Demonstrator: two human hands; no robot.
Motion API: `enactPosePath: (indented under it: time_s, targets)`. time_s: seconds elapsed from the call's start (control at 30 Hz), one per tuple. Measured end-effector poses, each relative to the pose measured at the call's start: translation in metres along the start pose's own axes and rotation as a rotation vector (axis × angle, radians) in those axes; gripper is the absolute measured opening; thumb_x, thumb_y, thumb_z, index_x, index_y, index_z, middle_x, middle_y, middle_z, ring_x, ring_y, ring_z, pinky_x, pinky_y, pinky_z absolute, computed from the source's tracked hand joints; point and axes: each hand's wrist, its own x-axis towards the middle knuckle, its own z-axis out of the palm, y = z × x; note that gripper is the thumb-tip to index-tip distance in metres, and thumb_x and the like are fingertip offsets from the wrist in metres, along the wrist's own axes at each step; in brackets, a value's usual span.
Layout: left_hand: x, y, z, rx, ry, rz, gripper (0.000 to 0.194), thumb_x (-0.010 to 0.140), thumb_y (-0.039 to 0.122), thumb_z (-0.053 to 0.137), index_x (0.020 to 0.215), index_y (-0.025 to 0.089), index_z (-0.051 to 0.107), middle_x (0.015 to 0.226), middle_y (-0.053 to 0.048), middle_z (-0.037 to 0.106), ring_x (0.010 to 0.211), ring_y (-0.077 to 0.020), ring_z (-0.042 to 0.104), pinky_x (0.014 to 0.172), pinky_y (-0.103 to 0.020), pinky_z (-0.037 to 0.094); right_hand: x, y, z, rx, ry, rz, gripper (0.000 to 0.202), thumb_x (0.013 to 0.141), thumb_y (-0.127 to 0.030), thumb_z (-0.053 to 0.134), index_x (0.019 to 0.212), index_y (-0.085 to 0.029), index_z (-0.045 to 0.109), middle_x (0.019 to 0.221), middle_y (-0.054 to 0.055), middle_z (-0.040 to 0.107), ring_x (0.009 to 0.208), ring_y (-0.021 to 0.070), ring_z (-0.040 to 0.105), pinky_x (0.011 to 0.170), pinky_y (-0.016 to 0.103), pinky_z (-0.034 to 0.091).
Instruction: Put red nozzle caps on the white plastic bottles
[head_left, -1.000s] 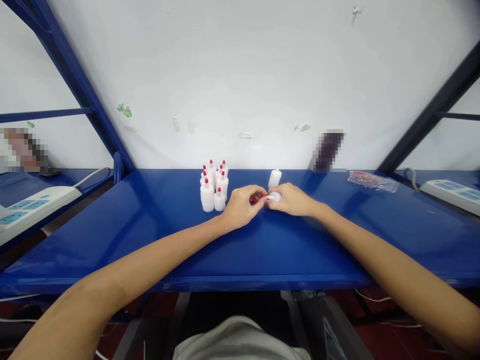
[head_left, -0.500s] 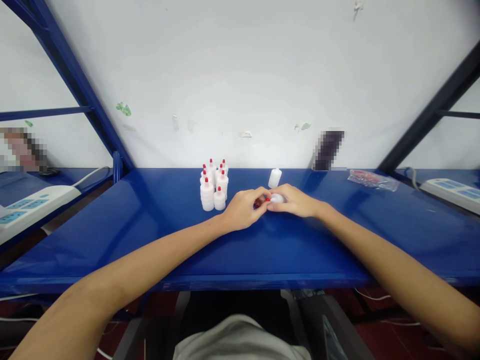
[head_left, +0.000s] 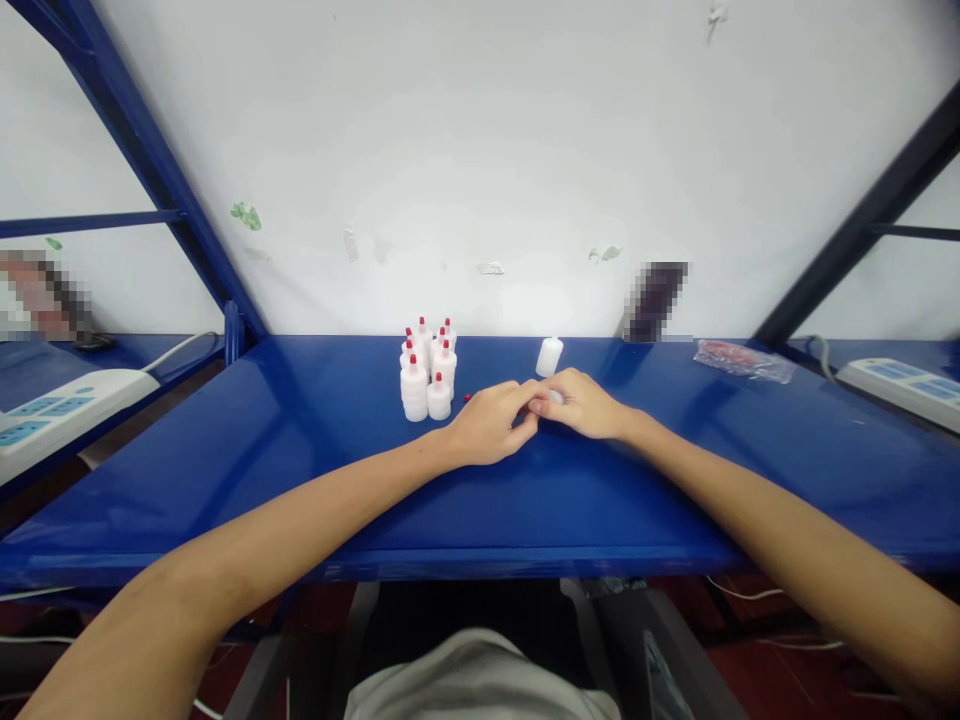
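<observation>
My right hand (head_left: 589,405) is closed around a small white plastic squeeze bottle (head_left: 556,397), which lies on its side and is mostly covered by the fingers. The fingers of my left hand (head_left: 495,422) are curled and pinched at the bottle's capped end, touching the right fingertips. They cover the red cap there. A tiny red piece (head_left: 467,398) lies on the table just beyond my left hand. Left of it stands a tight group of several white bottles (head_left: 428,370) with red tips. Behind my right hand a white bottle without a red tip (head_left: 550,357) stands apart.
The blue table (head_left: 360,500) meets a white wall at the back. A clear plastic bag with red pieces (head_left: 742,360) lies at the back right. White power strips (head_left: 67,410) sit at the left, and another (head_left: 904,385) at the right. Blue frame posts flank the table.
My left fingers have closed further over the bottle's red tip, which showed before and is now hidden. A tiny red piece has come into sight beside my left hand.
</observation>
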Motion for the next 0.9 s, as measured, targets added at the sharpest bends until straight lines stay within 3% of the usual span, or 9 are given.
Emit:
enactPosePath:
  time_s: [0.23,0.57,0.77,0.9]
  targets:
    - [0.0008,0.0032,-0.0016,0.043,0.040,0.055,0.023,0.091,0.016,0.046,0.111,0.018,0.057,0.099,-0.007,0.066,0.090,-0.0193,0.059,0.085,-0.035,0.051,0.0001,0.0011,0.0021,0.020,0.041,-0.031,0.053,0.087,-0.061,0.043,0.061,-0.017,0.054,0.056,-0.002,0.041,0.055,0.0115,0.037,0.056,0.026,0.027]
    - [0.0004,0.0031,-0.0021,0.020,0.038,0.044,0.027,0.095,0.018,0.045,0.120,0.018,0.055,0.108,-0.008,0.067,0.095,-0.0194,0.061,0.087,-0.035,0.052,0.0002,0.0009,0.0010,0.173,0.073,-0.074,0.057,0.088,-0.063,0.042,0.067,-0.015,0.062,0.058,-0.001,0.046,0.057,0.0132,0.040,0.057,0.027,0.030]
    - [0.0011,-0.0008,-0.0018,0.087,0.084,0.046,0.025,0.101,0.021,0.036,0.115,0.018,0.057,0.101,-0.007,0.068,0.089,-0.0184,0.061,0.084,-0.035,0.051,-0.0013,0.0007,-0.0002,0.319,0.058,-0.120,0.053,0.089,-0.063,0.047,0.066,-0.017,0.057,0.058,-0.001,0.049,0.056,0.0136,0.043,0.056,0.027,0.033]
    - [0.0041,-0.0026,-0.0091,0.237,0.194,0.123,0.024,0.103,0.028,0.037,0.103,0.018,0.059,0.091,-0.006,0.069,0.081,-0.0180,0.061,0.076,-0.033,0.049,-0.0028,0.0066,0.0007,0.471,0.097,-0.049,0.055,0.094,-0.063,0.038,0.068,-0.018,0.056,0.055,-0.001,0.050,0.051,0.0138,0.045,0.053,0.027,0.035]
